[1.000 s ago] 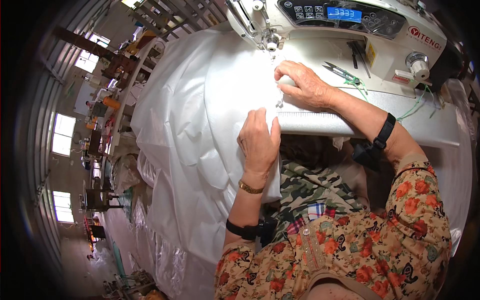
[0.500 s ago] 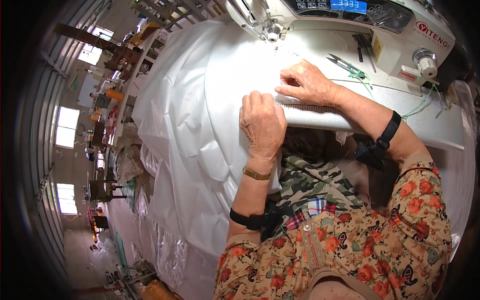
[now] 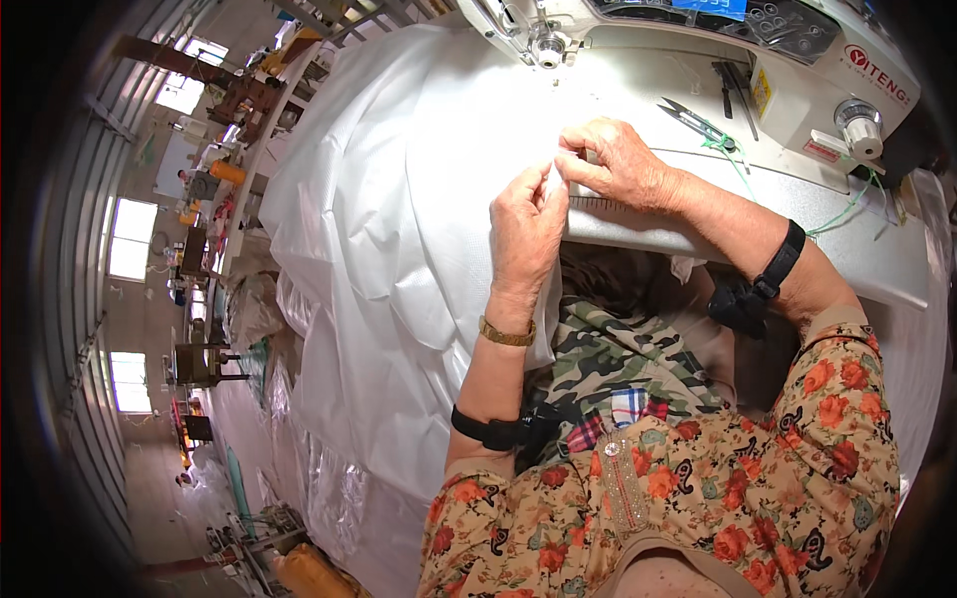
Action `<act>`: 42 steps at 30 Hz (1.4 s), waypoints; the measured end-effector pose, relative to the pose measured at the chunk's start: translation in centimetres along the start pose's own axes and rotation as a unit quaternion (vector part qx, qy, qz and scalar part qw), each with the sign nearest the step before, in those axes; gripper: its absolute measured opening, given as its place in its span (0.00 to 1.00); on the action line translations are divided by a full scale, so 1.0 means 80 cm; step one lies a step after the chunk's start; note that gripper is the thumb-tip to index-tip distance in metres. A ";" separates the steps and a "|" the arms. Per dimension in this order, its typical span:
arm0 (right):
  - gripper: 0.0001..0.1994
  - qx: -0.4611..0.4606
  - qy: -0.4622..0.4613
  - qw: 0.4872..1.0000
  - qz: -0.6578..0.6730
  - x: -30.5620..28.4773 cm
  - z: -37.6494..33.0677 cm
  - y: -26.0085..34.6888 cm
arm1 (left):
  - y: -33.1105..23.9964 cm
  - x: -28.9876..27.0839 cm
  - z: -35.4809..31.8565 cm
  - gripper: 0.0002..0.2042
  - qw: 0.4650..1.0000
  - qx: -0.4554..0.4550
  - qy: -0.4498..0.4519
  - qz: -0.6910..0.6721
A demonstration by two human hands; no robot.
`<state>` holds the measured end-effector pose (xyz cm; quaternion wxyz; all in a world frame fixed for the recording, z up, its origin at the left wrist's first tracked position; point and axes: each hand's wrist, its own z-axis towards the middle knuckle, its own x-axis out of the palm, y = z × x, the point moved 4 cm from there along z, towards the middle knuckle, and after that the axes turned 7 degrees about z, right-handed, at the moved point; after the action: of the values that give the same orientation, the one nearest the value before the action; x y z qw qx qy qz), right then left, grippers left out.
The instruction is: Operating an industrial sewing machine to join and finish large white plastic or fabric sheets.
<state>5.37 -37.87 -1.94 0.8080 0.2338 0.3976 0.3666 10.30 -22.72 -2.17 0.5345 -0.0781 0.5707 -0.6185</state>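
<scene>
Both hands pinched the white fabric (image 3: 419, 199): left hand (image 3: 525, 231) closed on its edge, right hand (image 3: 618, 164) gripping at two o'clock of it.

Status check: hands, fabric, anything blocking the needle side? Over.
Left hand and right hand both pinching white fabric edge at table front. Thread snips beside right hand, clear of fabric.

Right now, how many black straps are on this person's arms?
2. One black strap circles the right forearm near the table edge; the other black strap circles the left forearm, below a gold bracelet. The floral sleeves may hide more.
</scene>
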 end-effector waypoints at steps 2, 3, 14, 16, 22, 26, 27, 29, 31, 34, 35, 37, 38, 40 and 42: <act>0.12 -0.030 -0.013 0.999 -0.010 -0.001 -0.001 0.003 | 0.000 0.002 0.002 0.10 1.000 -0.027 -0.008 0.009; 0.12 -0.050 -0.020 0.998 -0.013 -0.001 -0.001 0.005 | 0.001 0.003 0.003 0.10 0.999 -0.040 -0.013 0.014; 0.12 -0.087 0.010 0.996 0.000 0.000 0.002 0.011 | 0.007 0.007 0.012 0.08 0.993 -0.025 -0.057 0.098; 0.12 -0.069 0.013 0.996 0.050 -0.001 0.003 0.010 | 0.020 0.005 0.015 0.08 0.997 -0.066 -0.040 -0.023; 0.13 0.083 0.017 0.996 -0.007 0.004 0.002 -0.009 | 0.044 -0.004 0.024 0.09 0.972 -0.092 -0.063 -0.208; 0.15 -0.116 0.113 0.970 -0.182 0.029 -0.002 0.006 | 0.037 -0.016 0.030 0.13 0.992 -0.027 -0.069 -0.100; 0.15 -0.141 0.129 0.965 -0.179 0.033 -0.004 0.008 | 0.033 -0.018 0.031 0.14 0.995 -0.004 -0.063 -0.073; 0.15 -0.193 0.161 0.952 -0.173 0.038 -0.005 0.014 | 0.028 -0.020 0.031 0.16 0.997 0.025 -0.060 -0.030; 0.14 -0.188 0.155 0.961 -0.128 0.033 0.000 0.017 | 0.026 -0.021 0.029 0.18 0.997 0.045 -0.065 0.000; 0.12 -0.051 0.163 0.984 -0.058 0.021 0.002 0.011 | 0.029 -0.020 0.026 0.19 0.997 0.041 -0.061 -0.018; 0.11 0.031 0.139 0.988 -0.058 0.016 0.001 0.005 | 0.030 -0.020 0.025 0.19 0.997 0.034 -0.057 -0.027; 0.10 0.044 0.115 0.990 -0.072 0.014 0.002 0.005 | 0.031 -0.021 0.025 0.18 0.996 0.036 -0.063 -0.045; 0.09 -0.025 0.115 0.989 -0.087 0.017 0.003 0.011 | 0.032 -0.021 0.025 0.17 0.996 0.026 -0.068 -0.052; 0.10 -0.202 0.108 0.967 -0.115 0.026 0.001 0.024 | 0.033 -0.021 0.024 0.17 0.995 0.011 -0.077 -0.062; 0.10 -0.216 0.124 0.962 -0.112 0.030 0.000 0.022 | 0.034 -0.020 0.024 0.16 0.995 -0.012 -0.079 -0.065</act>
<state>5.65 -34.91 -1.92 0.8195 -0.0403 0.4299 0.3769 13.84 -22.12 -2.84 0.5355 -0.1702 0.5279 -0.6369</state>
